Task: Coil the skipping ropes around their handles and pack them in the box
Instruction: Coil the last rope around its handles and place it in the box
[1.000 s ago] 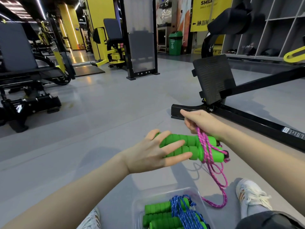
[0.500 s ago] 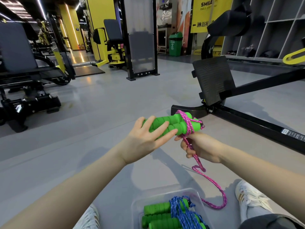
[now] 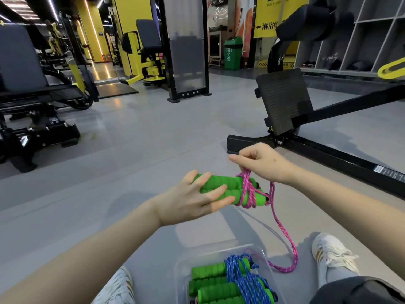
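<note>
Winding the pink rope onto paired handles

The left hand (image 3: 192, 198) gripped the green handles (image 3: 228, 187); the right hand (image 3: 260, 163) pinched the pink rope (image 3: 282, 229). Turns probably needed tension, laid side by side.

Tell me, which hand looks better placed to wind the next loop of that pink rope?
The right hand, probably. It already pinches the pink rope just above the green handles, with loose rope hanging below it. The left hand is busy gripping the handles' other end, steadying them.
</note>
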A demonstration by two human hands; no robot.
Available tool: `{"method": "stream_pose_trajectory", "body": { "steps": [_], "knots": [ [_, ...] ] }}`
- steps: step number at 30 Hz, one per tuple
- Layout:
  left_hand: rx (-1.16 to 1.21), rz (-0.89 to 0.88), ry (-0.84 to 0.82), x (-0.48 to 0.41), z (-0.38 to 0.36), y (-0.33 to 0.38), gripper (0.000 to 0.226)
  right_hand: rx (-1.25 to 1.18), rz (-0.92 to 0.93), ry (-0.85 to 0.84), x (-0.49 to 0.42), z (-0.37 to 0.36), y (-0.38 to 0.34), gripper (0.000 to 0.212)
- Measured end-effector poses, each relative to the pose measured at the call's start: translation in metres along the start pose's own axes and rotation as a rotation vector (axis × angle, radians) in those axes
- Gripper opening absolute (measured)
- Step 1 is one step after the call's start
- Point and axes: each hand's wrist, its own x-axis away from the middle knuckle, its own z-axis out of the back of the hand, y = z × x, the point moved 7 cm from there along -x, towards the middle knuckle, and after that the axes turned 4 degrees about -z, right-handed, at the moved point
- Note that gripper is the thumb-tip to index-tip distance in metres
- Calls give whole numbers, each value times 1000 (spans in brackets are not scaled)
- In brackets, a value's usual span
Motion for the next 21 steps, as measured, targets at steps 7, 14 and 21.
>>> {"method": "stream_pose_trajectory", "body": {
  "steps": [7, 14, 21],
  "knots": [
    [2, -15, 85, -38, 26, 6, 38, -325, -181, -135, -1, -6, 32, 41],
    [11, 79, 117, -44, 31, -7, 37, -1141, -395, -325, 17, -35, 61, 27],
    [-28, 94, 54, -37, 17, -7, 39, -1074, -447, -215, 41, -59, 74, 16]
  ]
}}
